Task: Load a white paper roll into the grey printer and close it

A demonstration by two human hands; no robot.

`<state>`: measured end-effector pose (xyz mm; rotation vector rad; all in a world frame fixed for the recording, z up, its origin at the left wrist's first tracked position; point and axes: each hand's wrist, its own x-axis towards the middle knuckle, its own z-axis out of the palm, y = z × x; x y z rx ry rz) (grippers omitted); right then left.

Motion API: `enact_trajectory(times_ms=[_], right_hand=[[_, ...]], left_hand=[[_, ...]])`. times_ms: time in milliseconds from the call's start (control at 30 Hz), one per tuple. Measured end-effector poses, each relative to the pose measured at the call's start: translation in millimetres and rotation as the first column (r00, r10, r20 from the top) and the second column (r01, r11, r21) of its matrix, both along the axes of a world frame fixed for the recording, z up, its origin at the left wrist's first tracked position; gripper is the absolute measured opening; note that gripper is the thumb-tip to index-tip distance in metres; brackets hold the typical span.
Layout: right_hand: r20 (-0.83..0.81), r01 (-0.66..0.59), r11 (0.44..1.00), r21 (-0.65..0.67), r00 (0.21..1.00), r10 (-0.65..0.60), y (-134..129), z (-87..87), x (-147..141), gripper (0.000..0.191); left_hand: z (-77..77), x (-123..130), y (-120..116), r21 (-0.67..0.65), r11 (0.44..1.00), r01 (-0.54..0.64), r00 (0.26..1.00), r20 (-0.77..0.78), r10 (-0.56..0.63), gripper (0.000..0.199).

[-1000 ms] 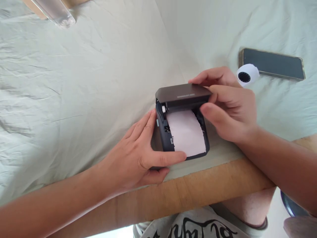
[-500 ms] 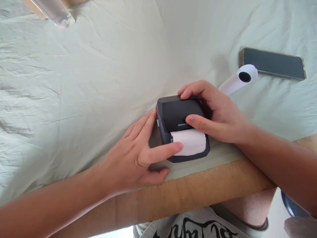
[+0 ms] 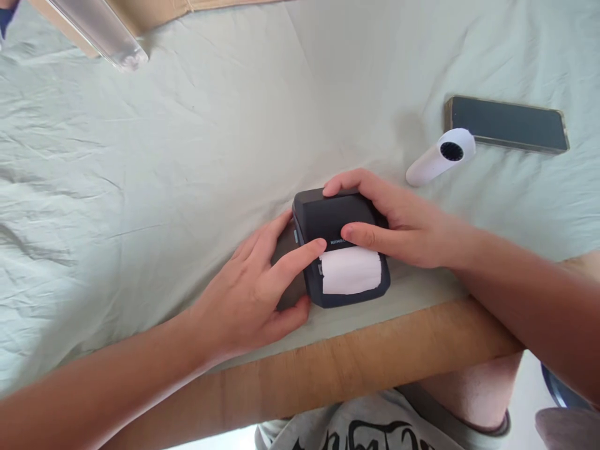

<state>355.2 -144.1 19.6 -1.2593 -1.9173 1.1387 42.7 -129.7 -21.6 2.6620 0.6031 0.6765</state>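
The boxy black plastic printer (image 3: 335, 226) sits just beyond the near brown wooden edge (image 3: 328, 359). Spread left hand (image 3: 253, 284) braces its left side, likely against sliding; spread right hand (image 3: 405, 219) spans its lid (image 3: 316, 219), likely pressing downward.

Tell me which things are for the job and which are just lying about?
For the job:
- black device, with the left hand and right hand on it
- white paper at its front

Seemingly just lying about:
- white tube
- phone
- clear plastic piece
- cardboard
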Motion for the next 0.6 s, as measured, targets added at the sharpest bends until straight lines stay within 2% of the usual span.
enact_trajectory(times_ms=[133, 333, 433, 600], right_hand=[[0.056, 0.093, 0.989, 0.114, 0.993, -0.099, -6, -5.5, -6, 0.047], [0.128, 0.247, 0.938, 0.242, 0.95, -0.284, -16, -4.9, -6, 0.037], [0.157, 0.286, 0.913, 0.292, 0.927, -0.34, -21, -6.9, -5, 0.035], [0.253, 0.244, 0.937, 0.25, 0.918, -0.307, -22, -11.4, 5, 0.04]], left_hand=[[-0.3, -3, 1, 0.011, 1.0, -0.002, 1.0, -0.005, 0.002, 0.077], [4.5, -7, 6, -0.066, 0.998, 0.002, 0.995, -0.098, -0.008, 0.117], [6.0, -7, 7, -0.065, 0.998, -0.001, 0.99, -0.14, -0.008, 0.119], [8.4, -6, 5, -0.013, 1.0, 0.007, 0.989, -0.146, -0.009, 0.112]])
